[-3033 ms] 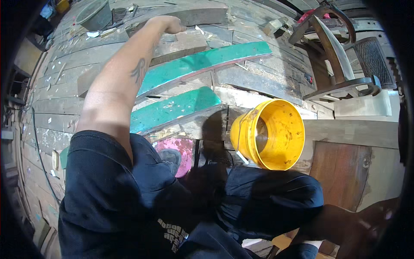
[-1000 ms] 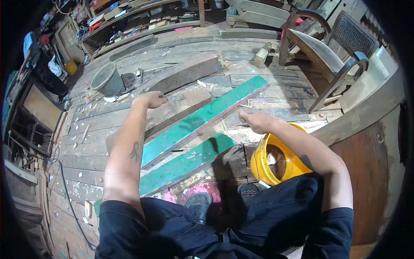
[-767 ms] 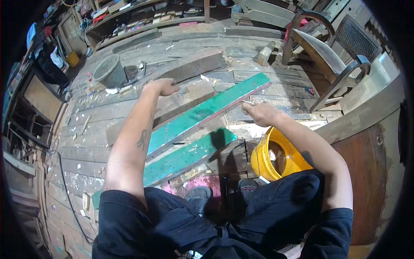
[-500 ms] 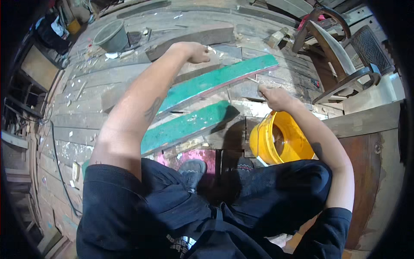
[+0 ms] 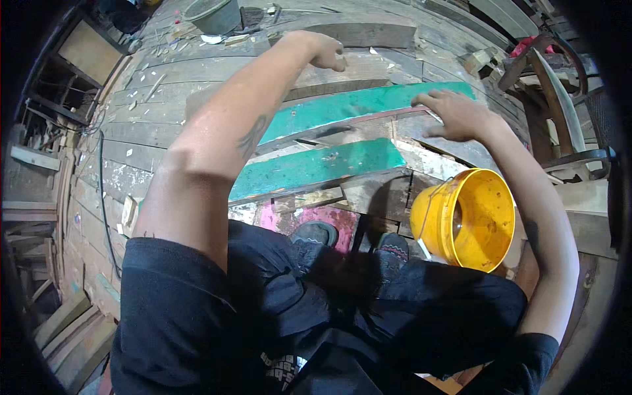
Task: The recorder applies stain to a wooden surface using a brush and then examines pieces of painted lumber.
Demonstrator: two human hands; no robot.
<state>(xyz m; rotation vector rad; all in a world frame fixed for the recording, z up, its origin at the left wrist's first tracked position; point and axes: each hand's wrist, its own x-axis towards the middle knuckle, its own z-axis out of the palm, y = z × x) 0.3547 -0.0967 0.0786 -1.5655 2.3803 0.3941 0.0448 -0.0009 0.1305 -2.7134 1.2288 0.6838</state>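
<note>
My left hand [image 5: 326,51] reaches out over rough wooden beams [image 5: 368,34], fingers loosely curled and apart, nothing visible in it. My right hand [image 5: 454,117] hangs at the near edge of a long green-painted plank [image 5: 342,105] with a pinkish side, fingers spread; whether it touches the plank I cannot tell. A shorter green plank [image 5: 316,168] lies nearer me, parallel to it. Below my right hand a yellow bucket [image 5: 475,220] stands beside my right knee. My shoes [image 5: 314,238] rest by a pink-stained board [image 5: 332,214].
A grey bucket [image 5: 212,16] sits at the far left among wood scraps. A dark wooden chair [image 5: 553,99] stands at right, near offcuts [image 5: 479,60]. A cable [image 5: 102,197] runs along the left, beside stacked wood [image 5: 72,339] and an open cabinet [image 5: 89,46].
Both hands have moved forward and to the right; my right hand's fingers have spread, and the yellow bucket shows more fully beside the forearm. The view has tipped downward since one second ago.
</note>
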